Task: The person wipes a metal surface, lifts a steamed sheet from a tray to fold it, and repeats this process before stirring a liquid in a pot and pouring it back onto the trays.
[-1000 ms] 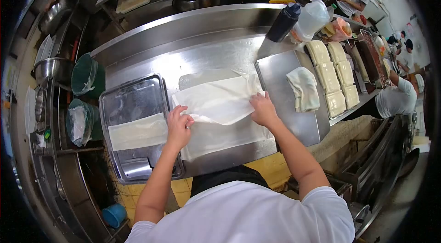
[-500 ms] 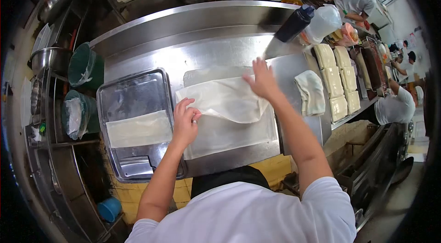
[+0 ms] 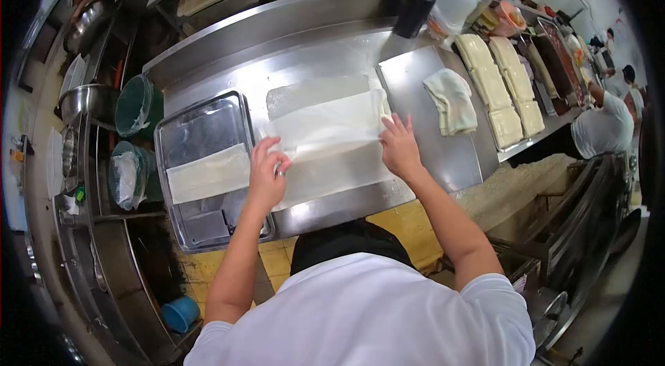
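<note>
A thin, pale sheet of dough lies on the steel counter in front of me, its upper part folded over on itself. At its left edge, my left hand, with a ring on one finger, has its fingers curled and pinching the dough. My right hand grips the right edge of the folded layer with bent fingers. Beneath the fold, a single layer spreads toward me. Beyond it is a greyish, translucent patch. To the left, a folded strip of dough rests in a metal tray.
A folded cloth sits on a raised steel board at the right. Past it are rows of pale, smooth blocks. A dark bottle stands at the back. Green lined bins flank the tray; several people work farther off.
My right hand has come down from the far right of the sheet to the fold's right edge. The folded layer lies straighter and flatter. The camera view has shifted slightly.
</note>
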### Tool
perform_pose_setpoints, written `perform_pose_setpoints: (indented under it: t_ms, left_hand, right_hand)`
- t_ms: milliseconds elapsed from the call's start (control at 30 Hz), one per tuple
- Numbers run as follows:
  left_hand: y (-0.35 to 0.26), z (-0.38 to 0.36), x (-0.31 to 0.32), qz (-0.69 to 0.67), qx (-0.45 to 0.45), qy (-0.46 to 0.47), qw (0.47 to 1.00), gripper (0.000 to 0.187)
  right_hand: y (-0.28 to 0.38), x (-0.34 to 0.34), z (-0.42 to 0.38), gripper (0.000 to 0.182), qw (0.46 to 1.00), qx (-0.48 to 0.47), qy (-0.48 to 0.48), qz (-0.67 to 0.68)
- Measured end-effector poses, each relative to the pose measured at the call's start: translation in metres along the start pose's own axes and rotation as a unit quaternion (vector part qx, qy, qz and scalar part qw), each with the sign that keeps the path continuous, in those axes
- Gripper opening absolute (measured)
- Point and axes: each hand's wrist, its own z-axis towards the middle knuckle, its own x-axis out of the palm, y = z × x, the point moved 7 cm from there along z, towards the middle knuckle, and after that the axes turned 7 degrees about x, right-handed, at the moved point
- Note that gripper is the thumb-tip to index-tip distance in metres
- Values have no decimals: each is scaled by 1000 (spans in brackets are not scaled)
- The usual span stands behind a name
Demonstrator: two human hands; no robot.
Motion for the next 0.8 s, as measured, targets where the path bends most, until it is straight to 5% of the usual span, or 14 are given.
perform_pose_setpoints:
  t_ms: [167, 267, 367, 567, 800]
  left_hand:
    - [-14, -113, 26, 54, -15, 188, 981, 11]
    - [-15, -161, 39, 108, -106, 271, 951, 20]
    - [-32, -148, 42, 76, -77, 203, 973, 26]
    - [-114, -84, 87, -25, 76, 274, 958, 24]
    - [-199, -108, 126, -144, 301, 413, 847, 25]
  right_hand:
    - [17, -17, -117, 17, 994, -43, 99, -12]
    - [34, -24, -178, 25, 992, -5, 125, 28]
    - [51, -42, -205, 32, 992, 42, 99, 70]
    - [59, -79, -241, 33, 971, 198, -3, 134]
    - [92, -97, -336, 30, 890, 429, -105, 115]
